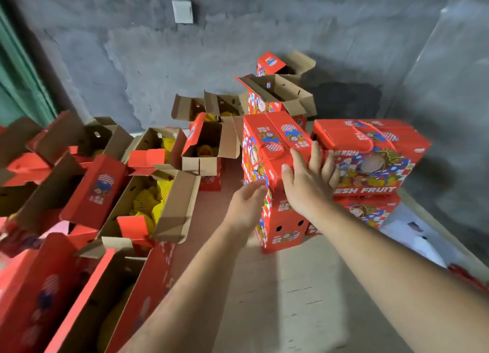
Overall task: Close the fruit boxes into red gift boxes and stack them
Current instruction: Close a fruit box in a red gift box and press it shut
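The closed gift box (pixel 275 151), long axis toward 12 o'clock, is steadied by the right hand (pixel 308 178), fingers straight on its 3 o'clock top edge, and the left hand (pixel 247 201), flat against its 6 o'clock end.

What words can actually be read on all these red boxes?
"FRESH FRUIT", its first letters hidden by the right hand: white capitals on the long side of the closed box on the right stack.
Chinese characters above that picture: too blurred to read.
Small print on the box being placed and the open boxes: too blurred to read.

Glossy printed cardboard boxes (pixel 275 151), rough concrete wall (pixel 185 56)
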The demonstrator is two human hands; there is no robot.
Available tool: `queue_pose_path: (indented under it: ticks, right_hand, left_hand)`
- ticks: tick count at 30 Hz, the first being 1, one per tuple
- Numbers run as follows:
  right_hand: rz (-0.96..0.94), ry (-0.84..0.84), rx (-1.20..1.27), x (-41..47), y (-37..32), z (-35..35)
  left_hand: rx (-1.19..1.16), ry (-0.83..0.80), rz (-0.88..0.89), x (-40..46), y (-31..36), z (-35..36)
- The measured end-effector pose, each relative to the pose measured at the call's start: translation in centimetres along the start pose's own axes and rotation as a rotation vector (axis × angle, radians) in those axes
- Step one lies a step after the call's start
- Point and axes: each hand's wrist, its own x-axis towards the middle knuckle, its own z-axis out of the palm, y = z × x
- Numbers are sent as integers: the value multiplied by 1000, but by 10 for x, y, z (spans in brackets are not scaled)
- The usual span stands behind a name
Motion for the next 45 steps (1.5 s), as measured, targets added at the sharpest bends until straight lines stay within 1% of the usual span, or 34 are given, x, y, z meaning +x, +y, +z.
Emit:
queue_pose_path:
  ticks: [2,4,5,7,8,9,11,12,13,14,15,16,17,18,20,22,25,26,28,30,33,35,36,38,40,42,45]
  right_hand:
    - [-116,100,40,-26,-19,13]
    - [-216,155,127,-55,-41,31]
    - [-268,131,181,-70,-54,41]
    - [-414,-18,245,-97,-81,64]
    - [-492,-133,279,-110,-94,76]
    - [-549,-259,327,-120,-107,86]
    - [-592,-490,414,-137,-131,105]
    - [-585,-585,439,-142,-140,112]
    - [-577,-677,442,-145,-147,119]
    - [-596,-748,398,-147,-153,126]
    - [-642,-777,316,-148,-156,130]
    - [-697,-748,245,-148,-157,134]
    - [-753,-681,212,-146,-157,138]
    - [-799,-618,225,-144,-157,139]
    - [-840,-592,277,-135,-152,138]
    - [-821,-577,271,-128,-139,135]
    - [-765,-527,217,-123,-98,127]
    - [-739,-522,227,-125,-79,125]
    - [-659,-573,347,-131,-36,118]
    - [-518,-639,452,-138,12,107]
    - [-296,-676,538,-150,82,82]
    - [-199,-691,640,-156,124,61]
    - [-170,-682,653,-160,143,48]
    - [-100,-685,666,-165,179,26]
    - [-3,-693,697,-171,217,7]
    - [64,-667,681,-175,253,-10]
    - [127,-597,633,-176,297,-30]
  left_hand:
    - [51,61,93,-26,-8,-14]
    - [212,131,218,-54,-14,-36]
    - [328,182,269,-68,-18,-50]
    - [620,310,300,-99,-30,-81]
    - [764,387,255,-116,-37,-98]
    - [874,470,166,-131,-45,-113]
    - [988,573,-131,-158,-65,-140]
    - [1010,562,-298,-169,-76,-149]
    - [986,510,-431,-176,-87,-156]
    - [916,460,-502,-181,-97,-161]
    - [837,445,-517,-184,-104,-163]
    - [799,445,-499,-187,-109,-163]
    - [819,445,-459,-189,-112,-163]
    - [866,435,-415,-190,-113,-163]
    - [937,398,-326,-192,-113,-163]
    - [938,342,-252,-192,-114,-163]
    - [901,203,-183,-192,-113,-155]
    - [914,152,-152,-191,-112,-150]
    - [965,32,-88,-187,-108,-134]
    - [976,-134,-36,-176,-103,-112]
    - [1006,-378,39,-154,-99,-68]
    - [1060,-490,98,-140,-97,-34]
    - [1074,-534,136,-133,-95,-17]
    - [1052,-625,214,-121,-89,19]
    - [1011,-738,257,-112,-83,58]
    - [1008,-808,305,-106,-81,96]
    - [1077,-791,437,-102,-80,143]
